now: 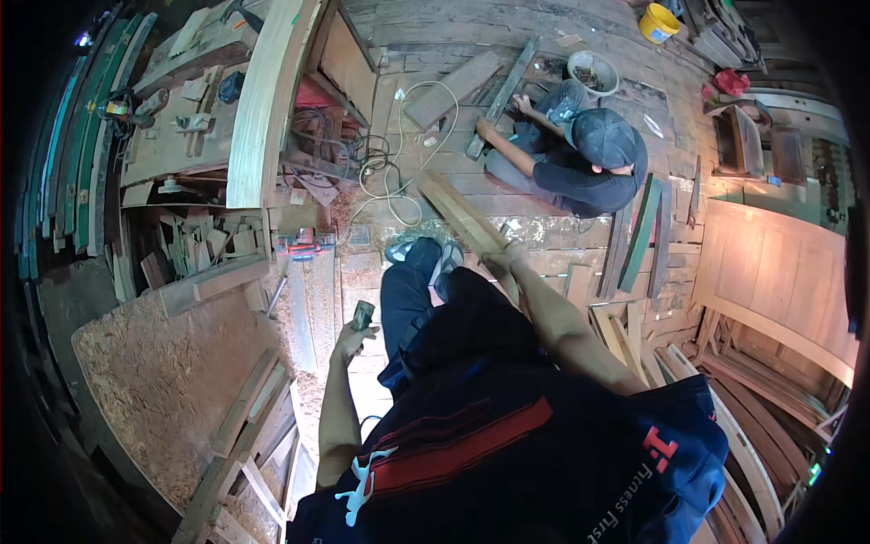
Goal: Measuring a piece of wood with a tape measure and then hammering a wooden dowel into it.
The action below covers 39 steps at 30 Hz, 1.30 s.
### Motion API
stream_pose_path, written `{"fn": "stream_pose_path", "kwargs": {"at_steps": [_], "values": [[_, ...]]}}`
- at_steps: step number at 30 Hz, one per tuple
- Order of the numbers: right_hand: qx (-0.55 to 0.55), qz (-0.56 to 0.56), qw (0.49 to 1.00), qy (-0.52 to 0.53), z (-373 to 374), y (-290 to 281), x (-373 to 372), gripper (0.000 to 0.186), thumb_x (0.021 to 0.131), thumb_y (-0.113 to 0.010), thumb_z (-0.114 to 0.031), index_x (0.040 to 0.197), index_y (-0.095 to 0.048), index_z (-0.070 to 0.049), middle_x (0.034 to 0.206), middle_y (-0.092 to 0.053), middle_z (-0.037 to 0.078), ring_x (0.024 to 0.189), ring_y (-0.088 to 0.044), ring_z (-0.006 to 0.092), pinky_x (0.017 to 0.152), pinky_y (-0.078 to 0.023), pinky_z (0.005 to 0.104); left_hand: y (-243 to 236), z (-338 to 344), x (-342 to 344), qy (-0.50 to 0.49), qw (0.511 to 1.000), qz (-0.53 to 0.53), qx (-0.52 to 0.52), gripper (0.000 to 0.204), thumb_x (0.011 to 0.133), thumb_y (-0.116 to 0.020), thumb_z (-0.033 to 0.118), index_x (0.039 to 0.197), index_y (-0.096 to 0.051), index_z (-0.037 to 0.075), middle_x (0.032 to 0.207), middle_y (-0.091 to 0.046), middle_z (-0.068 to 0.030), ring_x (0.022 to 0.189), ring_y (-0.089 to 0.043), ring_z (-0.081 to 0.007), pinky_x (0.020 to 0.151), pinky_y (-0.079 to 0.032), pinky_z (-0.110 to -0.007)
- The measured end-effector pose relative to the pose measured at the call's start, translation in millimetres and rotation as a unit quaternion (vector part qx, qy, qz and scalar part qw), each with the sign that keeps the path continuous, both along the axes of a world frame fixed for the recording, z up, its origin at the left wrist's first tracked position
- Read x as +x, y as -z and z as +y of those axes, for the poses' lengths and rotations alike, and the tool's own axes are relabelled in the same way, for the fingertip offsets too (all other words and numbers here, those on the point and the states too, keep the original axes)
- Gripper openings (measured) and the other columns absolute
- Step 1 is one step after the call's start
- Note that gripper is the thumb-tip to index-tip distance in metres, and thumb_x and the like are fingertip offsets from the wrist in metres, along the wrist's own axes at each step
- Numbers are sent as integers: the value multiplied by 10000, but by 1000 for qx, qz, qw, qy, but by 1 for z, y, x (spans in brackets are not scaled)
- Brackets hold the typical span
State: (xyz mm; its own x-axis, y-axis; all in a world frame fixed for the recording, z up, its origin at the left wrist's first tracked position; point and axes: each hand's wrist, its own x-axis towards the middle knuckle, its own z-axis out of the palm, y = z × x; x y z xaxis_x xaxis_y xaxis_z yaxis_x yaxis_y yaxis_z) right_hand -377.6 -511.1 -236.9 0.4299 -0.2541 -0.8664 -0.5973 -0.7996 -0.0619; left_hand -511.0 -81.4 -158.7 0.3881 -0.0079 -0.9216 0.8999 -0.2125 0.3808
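Floor point(367, 385): glaring white just below the left hand point(352, 343), cooler and dimmer farther off
Wooden panel point(766, 263): warm orange-pink glow at the right
Shirt point(435, 444): deep shadow, folds mostly lost
Green boards point(86, 163): bowed by the fisheye, fading toward a black rim

plank floor point(408, 34), worn | workbench point(149, 161), left, cluttered | panelled wooden furniture point(770, 272), right | light: warm across panels

Small block point(363, 315), lower end hidden from us by the left hand point(349, 342), kind too small to tell; board point(460, 213), partly covered by the right hand point(506, 261); bucket point(610, 86), contents point(588, 77) too small for us to name; pale plank point(258, 118), cut off by the upper edge; dark shirt point(517, 462), cut off by the lower edge.
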Motion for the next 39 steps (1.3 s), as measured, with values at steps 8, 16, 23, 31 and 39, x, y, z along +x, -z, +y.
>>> {"fn": "stream_pose_path", "kwargs": {"at_steps": [8, 16, 23, 31, 39], "values": [[-72, -98, 989, 83, -57, 98, -115, 898, 490, -803, -583, 1121, -538, 0, 1047, -605, 195, 986, -624, 315, 840, -515, 402, -32, -5, -6, 17, 999, 39, 32, 464, 779, -700, 283, 1130, -575, 7, 767, -641, -100, 375, -390, -62, 347, -296, -199], [-96, -72, 991, 60, -40, 8, -148, 754, 553, -812, -512, 1087, -540, -54, 1081, -595, 154, 991, -625, 303, 790, -538, 403, -38, 13, 15, 103, 992, 54, 42, 359, 751, -720, 233, 1030, -586, 50, 757, -664, -101, 378, -402, -65, 352, -303, -213], [-159, -53, 984, 64, -21, 49, -246, 303, 936, -339, -224, 1083, -560, -78, 1038, -614, 140, 864, -671, 289, 694, -555, 426, -15, 10, 90, 279, 957, 62, 51, 328, 713, -749, 284, 924, -600, 81, 703, -624, -68, 376, -402, -82, 355, -311, -227], [-173, -39, 901, 396, 48, -5, -324, 312, 865, -539, -278, 1076, -575, -50, 1022, -643, 153, 905, -670, 273, 686, -555, 412, 8, -38, 156, 401, 914, -48, -25, 405, 728, -740, 315, 1002, -579, 64, 705, -605, -61, 375, -400, -75, 344, -293, -217], [-77, 16, 794, 603, 130, -90, -382, 571, 724, -649, -398, 1120, -590, 8, 1129, -624, 192, 992, -642, 284, 778, -546, 381, 40, -57, 160, 553, 832, 42, 14, 451, 708, -746, 343, 999, -582, 40, 827, -656, -104, 410, -404, -116, 369, -334, -267]]}}
